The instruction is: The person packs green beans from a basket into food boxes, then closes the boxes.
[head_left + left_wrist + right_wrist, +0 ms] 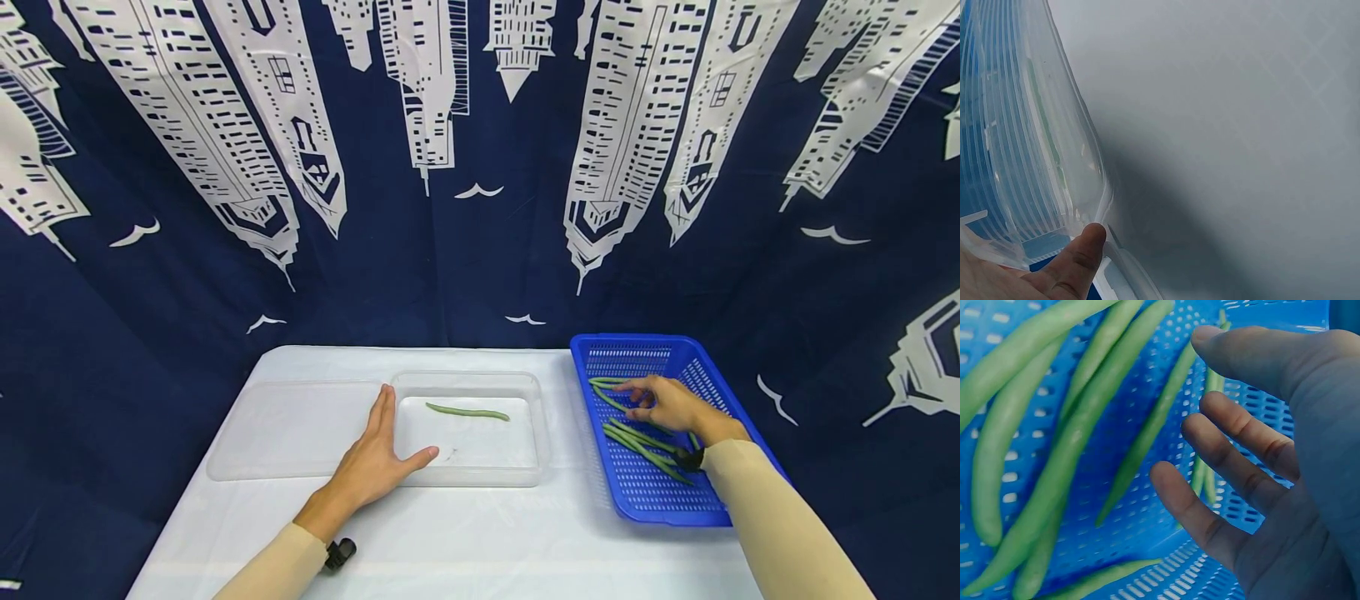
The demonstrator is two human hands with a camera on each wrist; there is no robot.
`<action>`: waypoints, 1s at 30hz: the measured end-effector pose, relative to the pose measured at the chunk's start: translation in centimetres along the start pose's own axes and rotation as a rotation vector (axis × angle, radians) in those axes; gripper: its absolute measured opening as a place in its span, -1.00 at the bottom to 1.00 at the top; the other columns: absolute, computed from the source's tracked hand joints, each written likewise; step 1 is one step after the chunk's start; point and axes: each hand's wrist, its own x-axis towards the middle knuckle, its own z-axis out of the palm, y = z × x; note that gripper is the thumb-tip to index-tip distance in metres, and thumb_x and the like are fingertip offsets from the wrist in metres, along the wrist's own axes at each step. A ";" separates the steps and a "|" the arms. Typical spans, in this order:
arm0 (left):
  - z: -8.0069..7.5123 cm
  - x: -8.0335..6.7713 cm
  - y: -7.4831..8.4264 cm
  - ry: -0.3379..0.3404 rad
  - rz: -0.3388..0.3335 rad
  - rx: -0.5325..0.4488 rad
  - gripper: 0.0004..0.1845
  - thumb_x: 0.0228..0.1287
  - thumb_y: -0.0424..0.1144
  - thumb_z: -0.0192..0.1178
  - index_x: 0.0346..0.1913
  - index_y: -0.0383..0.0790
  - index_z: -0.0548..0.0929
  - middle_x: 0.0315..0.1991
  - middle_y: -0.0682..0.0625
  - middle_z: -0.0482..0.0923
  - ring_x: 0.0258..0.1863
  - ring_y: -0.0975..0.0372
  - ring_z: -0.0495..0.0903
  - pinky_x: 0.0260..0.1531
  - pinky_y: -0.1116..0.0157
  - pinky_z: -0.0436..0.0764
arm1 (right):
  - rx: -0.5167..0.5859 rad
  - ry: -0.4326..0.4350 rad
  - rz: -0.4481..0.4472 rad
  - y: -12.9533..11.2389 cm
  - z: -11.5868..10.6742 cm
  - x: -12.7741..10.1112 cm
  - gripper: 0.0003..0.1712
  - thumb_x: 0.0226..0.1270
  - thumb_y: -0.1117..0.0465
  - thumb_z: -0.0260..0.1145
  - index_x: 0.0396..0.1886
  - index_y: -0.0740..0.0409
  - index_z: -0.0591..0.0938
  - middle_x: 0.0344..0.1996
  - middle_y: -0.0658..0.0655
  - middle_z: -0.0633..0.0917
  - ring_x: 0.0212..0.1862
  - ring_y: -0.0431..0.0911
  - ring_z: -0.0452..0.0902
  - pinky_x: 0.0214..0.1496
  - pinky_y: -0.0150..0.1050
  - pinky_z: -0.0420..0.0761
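Green beans (643,440) lie diagonally beneath relaxed right hand (670,404); left hand (375,462) flat.

The head view is evenly and brightly lit, with strong bending seen at its edges. A broad soft shadow is cast on the tablecloth (1260,125) in the left wrist view. The right wrist view is tinted blue, and the near hand (1285,487) is slightly blurred.
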 end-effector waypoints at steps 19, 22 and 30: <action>0.0 0.0 0.0 -0.005 0.007 -0.001 0.54 0.39 0.62 0.40 0.96 -0.17 -0.28 1.01 -0.13 -0.32 0.83 -0.26 0.32 0.58 -0.35 0.60 | 0.081 -0.001 -0.034 2.0 1.8 -0.1 -0.41 0.37 0.57 0.55 0.37 0.22 0.85 -0.22 0.10 0.80 -0.26 -0.19 0.65 -0.20 -0.37 0.63; 0.0 0.0 -0.1 -0.004 0.008 0.001 0.54 0.39 0.63 0.39 0.97 -0.17 -0.28 1.01 -0.12 -0.32 0.81 -0.28 0.37 0.54 -0.35 0.62 | 0.089 0.008 -0.026 1.9 2.0 0.0 -0.39 0.32 0.63 0.49 0.35 0.23 0.86 -0.27 0.07 0.76 -0.28 -0.20 0.62 -0.21 -0.37 0.60; 0.0 0.1 -0.1 0.003 0.013 -0.005 0.54 0.38 0.64 0.38 0.97 -0.14 -0.29 1.01 -0.10 -0.32 0.80 -0.28 0.39 0.53 -0.35 0.63 | 0.066 0.027 -0.018 1.5 2.0 0.2 -0.35 0.23 0.66 0.35 0.30 0.25 0.85 -0.29 0.03 0.75 -0.25 -0.16 0.58 -0.20 -0.36 0.53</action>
